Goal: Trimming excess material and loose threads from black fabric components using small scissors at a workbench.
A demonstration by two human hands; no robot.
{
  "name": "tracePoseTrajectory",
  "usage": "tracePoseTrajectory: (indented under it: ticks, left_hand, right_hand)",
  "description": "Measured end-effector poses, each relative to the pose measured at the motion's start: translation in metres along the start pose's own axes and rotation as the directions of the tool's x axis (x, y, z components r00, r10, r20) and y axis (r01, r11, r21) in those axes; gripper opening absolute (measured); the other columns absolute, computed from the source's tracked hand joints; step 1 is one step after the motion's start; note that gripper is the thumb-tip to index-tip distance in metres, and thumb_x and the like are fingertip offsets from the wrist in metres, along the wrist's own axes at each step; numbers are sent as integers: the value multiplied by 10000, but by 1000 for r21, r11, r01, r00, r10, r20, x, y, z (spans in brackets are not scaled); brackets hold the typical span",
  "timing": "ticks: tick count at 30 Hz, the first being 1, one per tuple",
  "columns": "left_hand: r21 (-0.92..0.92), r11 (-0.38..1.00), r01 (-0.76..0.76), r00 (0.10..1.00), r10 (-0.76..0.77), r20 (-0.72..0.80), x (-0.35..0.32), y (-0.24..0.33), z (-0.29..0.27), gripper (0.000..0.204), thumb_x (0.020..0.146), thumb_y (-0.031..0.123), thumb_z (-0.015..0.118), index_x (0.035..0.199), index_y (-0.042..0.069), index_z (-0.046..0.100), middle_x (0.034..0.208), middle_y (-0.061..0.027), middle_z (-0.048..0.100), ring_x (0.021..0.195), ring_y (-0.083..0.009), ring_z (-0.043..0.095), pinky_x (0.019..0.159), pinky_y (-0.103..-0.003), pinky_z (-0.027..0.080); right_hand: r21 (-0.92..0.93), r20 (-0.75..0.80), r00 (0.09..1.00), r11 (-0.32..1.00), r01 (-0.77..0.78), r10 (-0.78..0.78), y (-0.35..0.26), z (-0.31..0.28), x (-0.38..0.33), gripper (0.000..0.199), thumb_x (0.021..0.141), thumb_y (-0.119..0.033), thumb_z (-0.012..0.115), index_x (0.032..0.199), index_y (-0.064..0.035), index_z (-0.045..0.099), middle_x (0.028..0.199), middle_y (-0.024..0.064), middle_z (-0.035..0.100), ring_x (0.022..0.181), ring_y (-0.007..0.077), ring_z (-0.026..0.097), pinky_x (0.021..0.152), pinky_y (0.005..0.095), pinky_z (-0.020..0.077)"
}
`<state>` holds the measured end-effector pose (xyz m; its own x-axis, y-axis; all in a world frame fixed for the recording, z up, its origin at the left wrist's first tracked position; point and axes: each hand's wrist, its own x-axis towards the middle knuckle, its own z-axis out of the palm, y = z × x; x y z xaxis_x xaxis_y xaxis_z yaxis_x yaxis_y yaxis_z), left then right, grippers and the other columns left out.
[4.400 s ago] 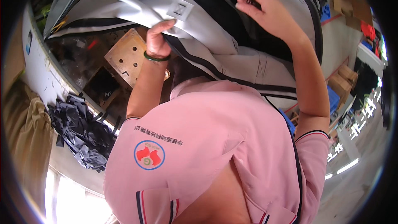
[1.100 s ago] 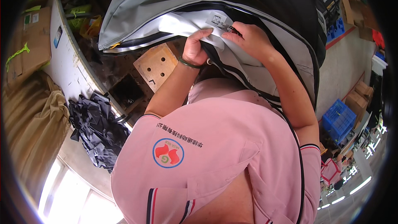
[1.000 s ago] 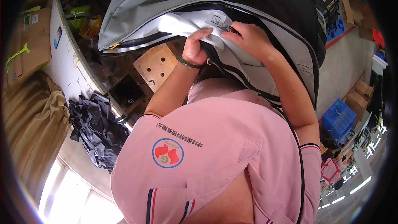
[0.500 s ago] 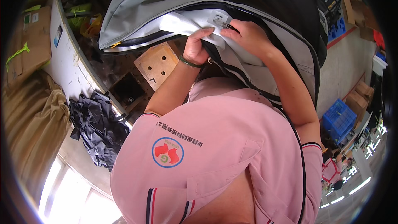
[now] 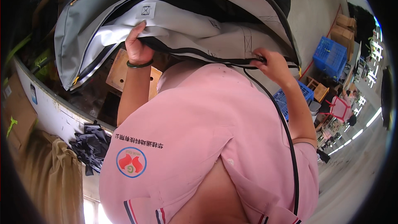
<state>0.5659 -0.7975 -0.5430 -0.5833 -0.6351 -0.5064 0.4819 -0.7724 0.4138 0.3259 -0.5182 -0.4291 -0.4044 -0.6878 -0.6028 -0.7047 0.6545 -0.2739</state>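
A large grey and black bag (image 5: 68, 29) lies across the far side, its long zipped mouth gaping toward me and its pale lining (image 5: 182, 23) showing. My left hand (image 5: 139, 47) grips the near edge of the mouth, thumb up on the lining just below a square stitched patch (image 5: 146, 10). Toward the right end of the same edge, my right hand (image 5: 271, 65) is closed with a small dark tool (image 5: 260, 58) between its fingers. That tool's kind is mostly hidden by the fingers. A yellow zip pull (image 5: 76, 81) hangs at the bag's left corner.
Under the bag sits a wooden block with round holes (image 5: 117, 72), inside a white-edged bench (image 5: 54, 105). Black fabric scraps (image 5: 89, 147) hang at the left, beside a brown curtain (image 5: 56, 174). Blue crates (image 5: 329, 56) and cardboard boxes (image 5: 343, 33) stand at the right.
My hands have moved apart: the right went from the stitched patch to the right end of the edge, while the left keeps its grip. My view has shifted, bringing more of the right-hand floor in.
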Motion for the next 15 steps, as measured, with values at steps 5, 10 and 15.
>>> tracePoseTrajectory:
  ticks: [5,10,15]
  left_hand:
    - [39,999,17,999,-16,-28,5,-4,-7,342,806,86,577,1138,2,558,1101,-111,609,1035,-253,565,954,-383,413]
    - [145,989,11,999,-16,30,1,-4,-4,411,853,207,544,1202,-9,515,1176,-136,573,1102,-276,527,988,-403,384]
    - [91,996,-5,1000,5,-8,-1,-8,-16,407,874,234,532,1205,0,512,1189,-135,569,1110,-280,525,993,-420,379]
  right_hand:
    - [-16,7,973,973,-231,231,29,58,-41,489,771,-184,665,1237,-140,526,883,174,655,821,361,628,703,441,485]
    - [666,-167,916,727,-168,364,48,113,-35,389,864,-149,597,1248,-122,535,694,86,598,554,210,563,510,325,439]
    - [988,152,825,-112,-108,544,44,118,-23,236,887,-108,585,1114,-42,598,597,-38,484,416,54,371,394,223,290]
